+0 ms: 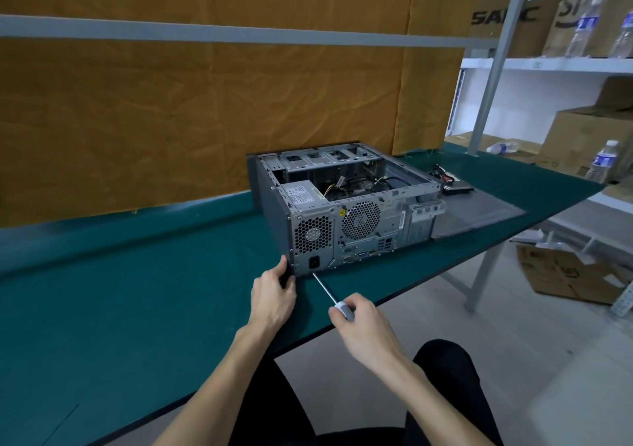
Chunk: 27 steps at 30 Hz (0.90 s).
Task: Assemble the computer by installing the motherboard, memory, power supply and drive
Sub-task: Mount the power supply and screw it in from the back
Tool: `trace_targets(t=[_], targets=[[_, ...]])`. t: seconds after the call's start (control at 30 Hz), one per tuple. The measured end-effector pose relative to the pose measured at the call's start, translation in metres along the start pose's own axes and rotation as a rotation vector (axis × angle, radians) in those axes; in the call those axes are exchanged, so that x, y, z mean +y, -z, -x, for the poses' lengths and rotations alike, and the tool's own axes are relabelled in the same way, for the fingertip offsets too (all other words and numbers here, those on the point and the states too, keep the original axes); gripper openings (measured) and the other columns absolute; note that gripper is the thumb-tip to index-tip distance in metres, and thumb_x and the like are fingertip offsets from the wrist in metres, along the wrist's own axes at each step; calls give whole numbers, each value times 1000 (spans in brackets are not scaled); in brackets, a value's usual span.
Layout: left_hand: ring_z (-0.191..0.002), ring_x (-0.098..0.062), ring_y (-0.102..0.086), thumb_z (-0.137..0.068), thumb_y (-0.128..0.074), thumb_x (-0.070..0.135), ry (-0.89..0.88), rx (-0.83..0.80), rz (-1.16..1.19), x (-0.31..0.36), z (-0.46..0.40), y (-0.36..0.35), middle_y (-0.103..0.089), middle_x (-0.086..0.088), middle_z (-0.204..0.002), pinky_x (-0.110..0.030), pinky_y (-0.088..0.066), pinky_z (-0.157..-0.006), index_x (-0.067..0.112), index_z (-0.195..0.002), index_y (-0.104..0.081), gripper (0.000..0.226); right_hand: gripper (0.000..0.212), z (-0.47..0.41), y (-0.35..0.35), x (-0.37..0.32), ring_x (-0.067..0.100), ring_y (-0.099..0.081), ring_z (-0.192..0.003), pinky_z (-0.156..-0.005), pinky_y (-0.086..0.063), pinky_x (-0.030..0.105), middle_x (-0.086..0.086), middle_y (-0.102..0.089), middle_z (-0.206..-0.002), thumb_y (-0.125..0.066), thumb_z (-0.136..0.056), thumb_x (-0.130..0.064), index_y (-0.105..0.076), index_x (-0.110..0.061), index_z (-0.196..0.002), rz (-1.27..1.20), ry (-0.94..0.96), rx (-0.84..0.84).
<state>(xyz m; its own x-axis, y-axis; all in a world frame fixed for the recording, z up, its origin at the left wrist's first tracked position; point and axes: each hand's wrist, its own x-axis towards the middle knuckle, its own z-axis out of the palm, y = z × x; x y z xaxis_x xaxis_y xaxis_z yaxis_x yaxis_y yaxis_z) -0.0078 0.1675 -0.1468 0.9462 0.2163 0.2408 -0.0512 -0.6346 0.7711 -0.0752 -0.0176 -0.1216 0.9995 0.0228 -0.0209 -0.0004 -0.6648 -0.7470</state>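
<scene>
one screw at psu (pixel 313 236), low on case (pixel 342 212) rear, mid counter (pixel 154 291). right hand (pixel 363 329) grip clamped on screwdriver (pixel 330 294), left hand (pixel 274 294) holds case corner. keep shaft square w/ screw, press before turning.

Screwdriver (pixel 331 295) handle hidden in grip

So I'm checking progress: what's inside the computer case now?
Inside the computer case: a power supply, loose cables and empty drive bays. The case walls cover the floor, so a motherboard can't be confirmed.
</scene>
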Motion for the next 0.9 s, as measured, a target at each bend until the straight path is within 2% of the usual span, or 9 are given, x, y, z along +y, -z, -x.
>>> trace_targets(t=[0.17,0.27,0.4,0.53,0.6,0.67,0.7,0.8,0.9], targets=[[-123,-25,-63,-97,-64,22,-31,1,-12,-4,0,0,-70,-4,-128,-21,-46,-93,20,-148,-53,53,13,1,-1,15,9,-56,-62,-57,-44,28,-4,-63,-73,-57,-99,-44,-58,-31,-95,13,70,30],[-124,-22,-63,-95,-68,31,-31,11,-15,-4,0,1,-70,-5,-128,-24,-48,-96,18,-148,-53,56,13,1,-2,18,10,-56,-63,-58,-44,29,-5,-60,-69,-58,-98,-43,-60,-31,-97,27,109,40],[-119,-12,-65,-89,-72,46,-26,26,10,-2,0,0,-73,0,-122,-19,-47,-91,19,-145,-56,64,14,-2,-5,17,13,-62,-73,-68,-50,35,-6,-64,-74,-58,-98,-43,-64,-31,-101,46,146,43],[-118,-5,-64,-86,-76,48,-27,34,42,-4,2,1,-71,5,-123,-20,-49,-96,17,-144,-56,69,16,-4,-8,18,12,-62,-74,-69,-52,35,-7,-65,-76,-59,-98,-43,-66,-30,-104,34,164,56],[-97,1,-66,-86,-78,47,-29,34,65,-4,1,1,-76,12,-109,-23,-52,-93,17,-140,-61,63,17,-5,-10,19,12,-63,-77,-72,-54,35,-7,-67,-80,-59,-99,-43,-66,-30,-107,16,160,63],[-78,0,-52,-86,-78,46,-32,31,75,-5,2,0,-71,23,-80,-25,-53,-87,16,-131,-68,55,18,-5,-11,19,13,-64,-79,-73,-54,36,-7,-68,-81,-59,-99,-42,-67,-30,-109,-2,154,67],[-77,1,-51,-86,-78,46,-34,31,80,-4,2,0,-67,26,-76,-23,-52,-84,15,-129,-69,53,18,-5,-12,19,13,-64,-79,-73,-54,35,-7,-67,-81,-59,-99,-42,-67,-30,-110,-8,154,69],[-92,11,-58,-87,-79,43,-40,46,87,-3,1,2,-72,26,-91,-6,-45,-79,13,-135,-64,59,18,-6,-15,18,12,-63,-79,-73,-52,33,-9,-67,-80,-59,-99,-41,-67,-29,-110,-22,156,69],[-83,9,-54,-87,-79,41,-42,38,89,-4,1,2,-58,37,-74,0,-42,-75,12,-133,-66,56,17,-7,-16,17,11,-63,-77,-71,-52,31,-9,-67,-78,-61,-98,-41,-68,-29,-109,-34,157,68]])
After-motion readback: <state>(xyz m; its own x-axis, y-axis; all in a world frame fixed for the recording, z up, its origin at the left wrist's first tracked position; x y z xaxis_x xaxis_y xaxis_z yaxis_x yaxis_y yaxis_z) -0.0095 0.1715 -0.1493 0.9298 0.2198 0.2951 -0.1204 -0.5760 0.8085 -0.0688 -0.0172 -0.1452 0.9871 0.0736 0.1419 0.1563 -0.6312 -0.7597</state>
